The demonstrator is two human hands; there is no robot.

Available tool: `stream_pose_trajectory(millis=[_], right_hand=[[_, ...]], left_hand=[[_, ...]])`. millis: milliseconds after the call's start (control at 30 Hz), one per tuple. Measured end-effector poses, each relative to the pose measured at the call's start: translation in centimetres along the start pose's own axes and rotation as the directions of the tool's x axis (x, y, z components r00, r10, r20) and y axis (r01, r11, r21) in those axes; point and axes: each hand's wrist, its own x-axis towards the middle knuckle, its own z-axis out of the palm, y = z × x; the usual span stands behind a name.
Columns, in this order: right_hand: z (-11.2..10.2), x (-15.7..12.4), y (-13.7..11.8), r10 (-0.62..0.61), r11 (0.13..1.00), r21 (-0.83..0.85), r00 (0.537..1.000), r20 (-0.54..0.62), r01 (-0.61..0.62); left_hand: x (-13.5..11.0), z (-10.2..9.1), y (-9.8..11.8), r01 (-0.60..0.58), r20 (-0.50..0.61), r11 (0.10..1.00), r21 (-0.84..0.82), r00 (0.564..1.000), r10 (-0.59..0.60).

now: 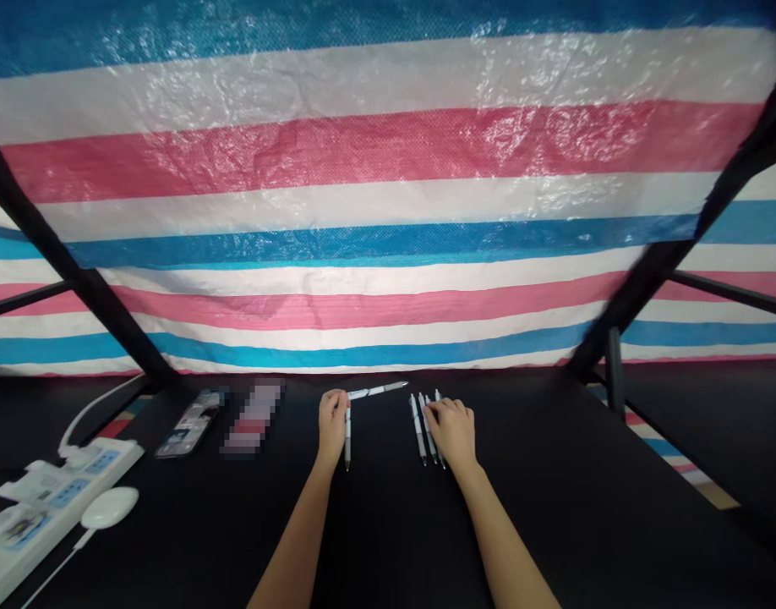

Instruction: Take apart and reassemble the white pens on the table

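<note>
My left hand (pixel 331 427) is closed at the upper end of a white pen with a grey grip (pixel 348 440), whose tip points toward me. Another white pen (pixel 381 390) lies crosswise just beyond, one end close to my left fingertips. My right hand (pixel 452 428) curls over the rightmost of several similar pens standing in a row side by side, tips toward me. The leftmost pen of that row (pixel 418 430) shows in full, while the fingers partly cover the right ones.
On the left of the black table (pixel 388 524) lie a phone (pixel 191 425) and a blurred pinkish rectangle (pixel 254 419). A white power strip (pixel 64 499) with plugs and a round white charger (pixel 110 507) sit nearer. Black frame bars and a striped sheet (pixel 375 203) stand behind.
</note>
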Motion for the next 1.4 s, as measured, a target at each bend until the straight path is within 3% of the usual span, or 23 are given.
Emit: stream_pose_trajectory(millis=[300,500,633,733,900,1067,1200,1400], right_hand=[[1.5,-0.1,-0.3,-0.023,1.000,0.013,0.995,-0.100,0.025],[0.3,-0.2,-0.8,-0.007,0.948,0.312,0.986,-0.165,0.059],[-0.4,-0.2,-1.4,-0.061,0.814,0.573,0.995,-0.076,0.094],[-0.6,-0.2,-1.5,-0.157,0.744,0.661,0.987,0.034,0.095],[-0.6,-0.3,-1.6,-0.233,0.760,0.634,0.971,0.059,0.144],[-0.4,-0.6,-1.4,-0.165,0.805,0.578,0.986,-0.003,0.136],[-0.2,-0.5,-1.1,-0.090,0.849,0.525,0.995,0.034,0.059],[-0.2,-0.4,-0.8,-0.142,0.865,0.494,0.987,0.076,0.086]], left_hand=[[0.0,-0.1,0.0,-0.023,0.004,1.000,0.006,1.000,0.023],[-0.3,0.0,1.3,-0.121,0.081,0.987,0.108,0.990,0.112],[-0.9,0.1,2.6,-0.223,0.198,0.960,0.169,0.962,0.189],[-1.2,0.3,3.0,-0.267,0.225,0.949,0.170,0.948,0.226],[-1.0,0.3,2.7,-0.205,0.189,0.962,0.183,0.967,0.170],[-0.8,0.1,2.4,-0.133,0.115,0.980,0.147,0.986,0.117],[-0.8,0.1,2.3,-0.123,0.116,0.984,0.126,0.987,0.108],[-0.9,0.2,2.3,-0.102,0.102,0.990,0.093,0.990,0.092]])
